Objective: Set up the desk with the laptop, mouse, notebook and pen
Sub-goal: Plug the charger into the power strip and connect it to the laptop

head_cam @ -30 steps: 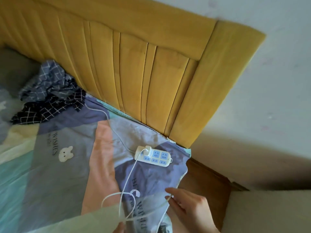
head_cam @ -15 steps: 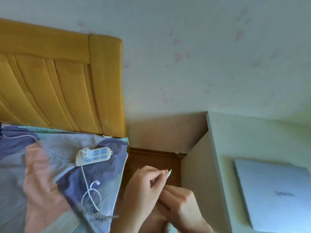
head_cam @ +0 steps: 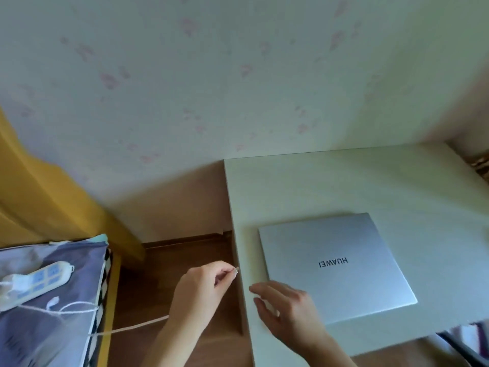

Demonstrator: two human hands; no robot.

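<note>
A closed, flat silver metal laptop point(head_cam: 336, 263) (logo upside down) lies on the smooth pale desk point(head_cam: 344, 186). The left hand point(head_cam: 203, 292) pinches the small plug of a thin white cable point(head_cam: 132, 328) beside the desk's edge. The right hand point(head_cam: 285, 305) rests loose-fingered at the laptop's near corner, gripping nothing.

Soft, dim daylight; motion blur throughout, worst at left edge; wide-angle bending at borders

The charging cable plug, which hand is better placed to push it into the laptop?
Left. The left hand already pinches the plug, pointed toward the closed laptop. The right hand holds nothing, resting at the laptop's near corner.
</note>
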